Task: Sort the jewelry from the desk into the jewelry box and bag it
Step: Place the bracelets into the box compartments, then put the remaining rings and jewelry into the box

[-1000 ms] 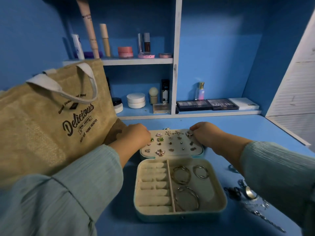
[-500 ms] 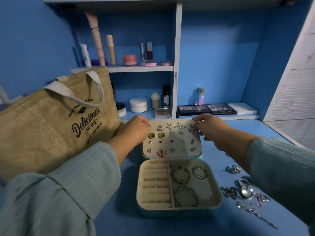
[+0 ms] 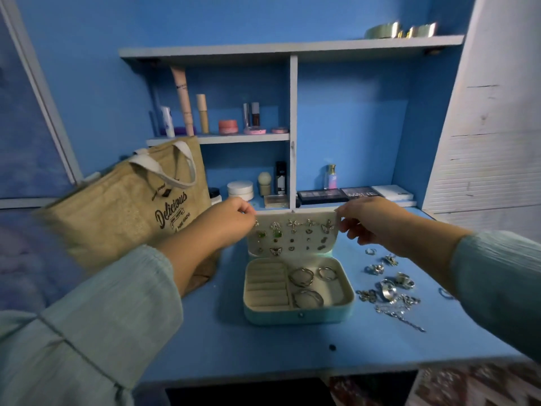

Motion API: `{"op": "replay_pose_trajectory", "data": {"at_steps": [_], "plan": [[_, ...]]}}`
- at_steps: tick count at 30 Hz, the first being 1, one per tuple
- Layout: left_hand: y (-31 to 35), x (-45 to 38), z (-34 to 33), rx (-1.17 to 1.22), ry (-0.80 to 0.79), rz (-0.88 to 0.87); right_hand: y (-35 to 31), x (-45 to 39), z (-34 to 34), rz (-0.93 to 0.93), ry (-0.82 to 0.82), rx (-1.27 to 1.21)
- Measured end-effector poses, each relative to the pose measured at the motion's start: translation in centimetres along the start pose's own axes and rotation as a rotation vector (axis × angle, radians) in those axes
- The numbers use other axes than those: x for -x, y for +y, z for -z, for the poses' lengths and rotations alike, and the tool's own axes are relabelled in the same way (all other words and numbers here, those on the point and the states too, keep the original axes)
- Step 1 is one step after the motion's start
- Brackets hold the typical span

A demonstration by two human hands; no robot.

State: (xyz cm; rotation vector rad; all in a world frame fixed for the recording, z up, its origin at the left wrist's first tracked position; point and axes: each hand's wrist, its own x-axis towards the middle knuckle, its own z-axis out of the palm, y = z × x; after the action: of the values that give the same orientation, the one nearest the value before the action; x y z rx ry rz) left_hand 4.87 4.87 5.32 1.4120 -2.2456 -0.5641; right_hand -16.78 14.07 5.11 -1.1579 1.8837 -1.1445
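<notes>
A pale teal jewelry box [image 3: 298, 313] stands open in the middle of the blue desk. Its base holds three silver hoops [image 3: 301, 277] beside padded ring rolls. Its lid panel [image 3: 292, 243], studded with several earrings, stands nearly upright. My left hand [image 3: 231, 222] pinches the lid's top left corner and my right hand [image 3: 369, 219] pinches its top right corner. Loose silver rings and chains [image 3: 388, 290] lie on the desk right of the box. A jute tote bag [image 3: 126, 206] printed "Delicious" leans at the left.
Blue shelves behind the box carry cosmetics, a white jar [image 3: 240, 189], a perfume bottle [image 3: 331, 177] and eyeshadow palettes [image 3: 322, 195]. A white slatted door [image 3: 491, 159] stands at the right. The desk's front edge [image 3: 292, 373] runs below the box.
Both hands have raised the lid from lying flat behind the box to nearly upright. The view has pulled back and up, showing more shelf and the loose jewelry.
</notes>
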Motion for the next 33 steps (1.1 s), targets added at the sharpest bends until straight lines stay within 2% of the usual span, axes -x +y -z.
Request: {"op": "replay_pose_trajectory", "data": {"at_steps": [4,7,13,21,24,28,33], "plan": [[0.6,2.0,0.4,-0.098,-0.144,0.009,0.0,2.1,-0.3,-0.081,-0.035,0.02],[0.8,3.2,0.2,-0.164,-0.191,0.016,0.3,3.2,-0.7,-0.106,-0.055,0.068],[0.2,4.7,-1.2,-0.276,-0.185,0.017,1.3,4.5,-1.4,-0.149,-0.077,0.133],[1.4,5.5,-2.0,-0.381,-0.172,-0.07,1.4,5.0,-1.5,-0.142,-0.065,0.21],[2.5,5.4,-2.5,-0.443,-0.122,-0.124,1.5,4.9,-0.8,-0.131,-0.031,0.27],[5.0,5.8,-3.6,-0.451,-0.04,-0.264,2.3,5.1,1.4,-0.101,-0.005,0.472],[8.5,6.3,-6.6,-0.437,-0.162,-0.448,3.5,6.7,4.1,-0.088,-0.077,0.66]]}}
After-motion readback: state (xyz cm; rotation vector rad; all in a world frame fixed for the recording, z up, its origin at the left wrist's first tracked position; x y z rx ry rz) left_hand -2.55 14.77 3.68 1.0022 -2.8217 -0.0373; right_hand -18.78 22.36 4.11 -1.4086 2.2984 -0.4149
